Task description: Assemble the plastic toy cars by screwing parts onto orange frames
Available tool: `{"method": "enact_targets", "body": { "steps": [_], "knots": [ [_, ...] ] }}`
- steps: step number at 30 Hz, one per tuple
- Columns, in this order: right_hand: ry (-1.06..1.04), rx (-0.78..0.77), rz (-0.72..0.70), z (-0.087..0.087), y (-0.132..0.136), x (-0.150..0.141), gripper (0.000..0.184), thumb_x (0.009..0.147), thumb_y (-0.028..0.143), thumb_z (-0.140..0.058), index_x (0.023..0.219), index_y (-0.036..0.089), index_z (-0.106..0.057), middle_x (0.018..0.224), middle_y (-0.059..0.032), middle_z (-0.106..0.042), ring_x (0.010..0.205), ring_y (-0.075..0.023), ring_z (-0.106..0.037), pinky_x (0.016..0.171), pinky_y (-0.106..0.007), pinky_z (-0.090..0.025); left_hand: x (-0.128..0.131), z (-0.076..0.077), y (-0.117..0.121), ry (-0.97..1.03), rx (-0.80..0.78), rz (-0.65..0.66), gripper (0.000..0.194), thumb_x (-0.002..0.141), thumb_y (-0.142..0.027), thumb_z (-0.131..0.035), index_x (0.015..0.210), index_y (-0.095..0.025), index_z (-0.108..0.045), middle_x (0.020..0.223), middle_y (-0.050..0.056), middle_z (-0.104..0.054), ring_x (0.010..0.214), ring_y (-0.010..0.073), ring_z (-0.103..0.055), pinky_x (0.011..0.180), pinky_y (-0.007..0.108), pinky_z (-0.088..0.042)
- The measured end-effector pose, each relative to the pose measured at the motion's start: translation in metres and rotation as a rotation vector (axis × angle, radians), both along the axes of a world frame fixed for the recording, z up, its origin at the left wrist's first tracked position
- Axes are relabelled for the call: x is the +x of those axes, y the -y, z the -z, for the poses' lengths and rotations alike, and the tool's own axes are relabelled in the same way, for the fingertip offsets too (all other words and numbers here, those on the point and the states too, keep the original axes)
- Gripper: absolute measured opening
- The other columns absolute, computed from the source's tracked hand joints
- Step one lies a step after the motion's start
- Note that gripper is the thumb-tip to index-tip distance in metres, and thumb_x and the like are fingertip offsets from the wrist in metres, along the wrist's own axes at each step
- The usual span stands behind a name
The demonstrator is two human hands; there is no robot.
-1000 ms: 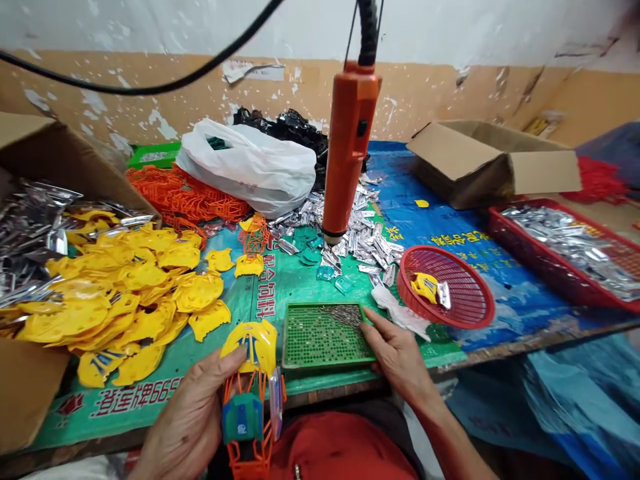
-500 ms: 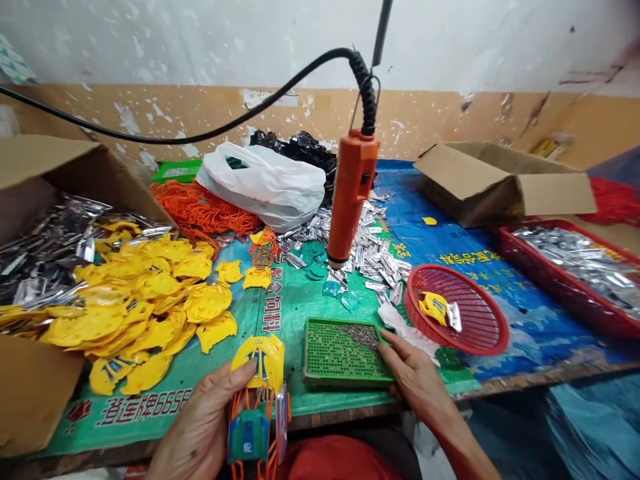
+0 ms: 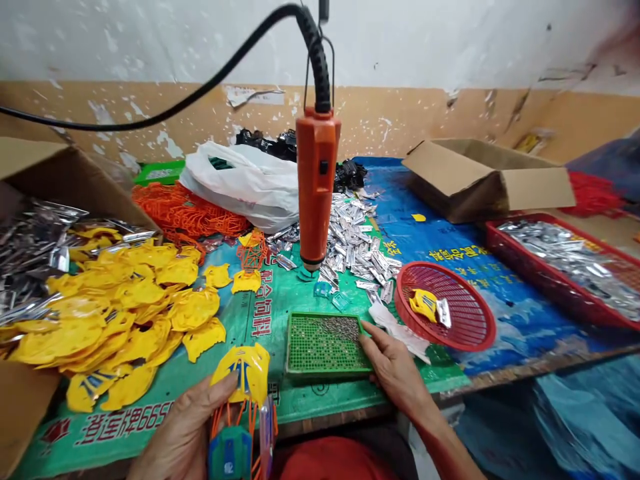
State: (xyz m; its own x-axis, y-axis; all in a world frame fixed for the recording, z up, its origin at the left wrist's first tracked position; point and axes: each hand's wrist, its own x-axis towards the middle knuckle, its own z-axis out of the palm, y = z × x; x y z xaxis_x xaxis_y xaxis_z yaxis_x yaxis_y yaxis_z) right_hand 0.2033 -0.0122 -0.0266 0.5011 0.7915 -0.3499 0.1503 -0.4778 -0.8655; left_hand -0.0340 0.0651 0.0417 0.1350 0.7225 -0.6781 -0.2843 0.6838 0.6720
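Observation:
My left hand (image 3: 183,423) is closed around a yellow plastic piece (image 3: 245,373) with blue markings, its thumb on the front. Orange strands, a blue-green plastic part (image 3: 230,453) and a shiny silver strip hang below that piece. My right hand (image 3: 395,373) grips the right side of a shallow green tray (image 3: 294,367). Small metal screws (image 3: 343,328) are heaped toward the tray's far right, with others scattered over its grid of holes. An orange electric screwdriver (image 3: 315,193) hangs upright beyond the tray, apart from both hands.
Yellow pieces (image 3: 130,293) pile up at left, beside a cardboard box (image 3: 30,400). Silver strips (image 3: 350,233) lie behind the screwdriver. A red basket (image 3: 470,313), a red tray (image 3: 545,280) and an open carton (image 3: 450,187) stand at right. A white bag (image 3: 240,180) sits at back.
The view has shifted, so the table's contents appear slightly farther left. The hanging screwdriver has moved left against the background. Both hands keep their grips.

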Motion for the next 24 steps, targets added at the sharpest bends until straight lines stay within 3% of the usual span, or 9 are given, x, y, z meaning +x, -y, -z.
{"method": "enact_targets", "body": {
  "steps": [3, 7, 11, 20, 24],
  "knots": [
    [0.110, 0.016, -0.019, 0.004, 0.004, 0.008, 0.063, 0.082, 0.049, -0.045, 0.127, 0.007, -0.059, 0.057, 0.0010, -0.054, 0.047, -0.0140, -0.047, 0.046, -0.026, -0.042, -0.003, 0.004, 0.000, 0.019, -0.016, 0.043, 0.032, 0.050, -0.023, -0.087, 0.079, -0.014, -0.076, 0.085, 0.008, -0.078, 0.077, 0.0305, -0.073, 0.069, 0.035, -0.062],
    [0.534, 0.001, -0.155, 0.008, 0.002, 0.011, 0.056, 0.090, 0.041, -0.033, 0.120, 0.005, -0.063, 0.071, -0.0098, -0.070, 0.063, -0.0215, -0.063, 0.060, -0.030, -0.047, -0.006, 0.011, 0.002, 0.069, 0.015, 0.130, 0.025, 0.059, -0.025, -0.084, 0.080, -0.013, -0.076, 0.080, 0.009, -0.078, 0.071, 0.0271, -0.072, 0.066, 0.034, -0.061],
    [0.703, -0.054, -0.206, 0.010, -0.010, 0.010, 0.053, 0.091, 0.036, -0.030, 0.119, 0.006, -0.063, 0.079, -0.0165, -0.074, 0.068, -0.0270, -0.069, 0.058, -0.032, -0.044, -0.003, 0.014, 0.001, 0.065, 0.020, 0.131, 0.024, 0.059, -0.025, -0.084, 0.079, -0.014, -0.076, 0.075, 0.007, -0.077, 0.064, 0.0216, -0.071, 0.060, 0.028, -0.058],
    [0.858, -0.053, -0.210, 0.008, -0.025, 0.016, 0.034, 0.090, 0.030, -0.043, 0.112, 0.019, -0.066, 0.064, -0.0065, -0.069, 0.059, -0.0191, -0.063, 0.055, -0.026, -0.037, 0.010, 0.021, 0.003, 0.101, 0.040, 0.244, 0.027, 0.061, -0.033, -0.083, 0.073, -0.011, -0.073, 0.063, 0.006, -0.072, 0.051, 0.0138, -0.062, 0.054, 0.023, -0.053],
    [0.871, 0.019, -0.125, -0.012, -0.020, 0.022, 0.040, 0.090, 0.039, -0.045, 0.116, 0.016, -0.063, 0.074, -0.0091, -0.069, 0.062, -0.0199, -0.061, 0.057, -0.029, -0.041, 0.014, 0.025, 0.005, 0.149, 0.036, 0.302, 0.029, 0.066, -0.034, -0.081, 0.078, -0.010, -0.073, 0.065, 0.007, -0.072, 0.053, 0.0139, -0.063, 0.052, 0.022, -0.051]
  ]
}}
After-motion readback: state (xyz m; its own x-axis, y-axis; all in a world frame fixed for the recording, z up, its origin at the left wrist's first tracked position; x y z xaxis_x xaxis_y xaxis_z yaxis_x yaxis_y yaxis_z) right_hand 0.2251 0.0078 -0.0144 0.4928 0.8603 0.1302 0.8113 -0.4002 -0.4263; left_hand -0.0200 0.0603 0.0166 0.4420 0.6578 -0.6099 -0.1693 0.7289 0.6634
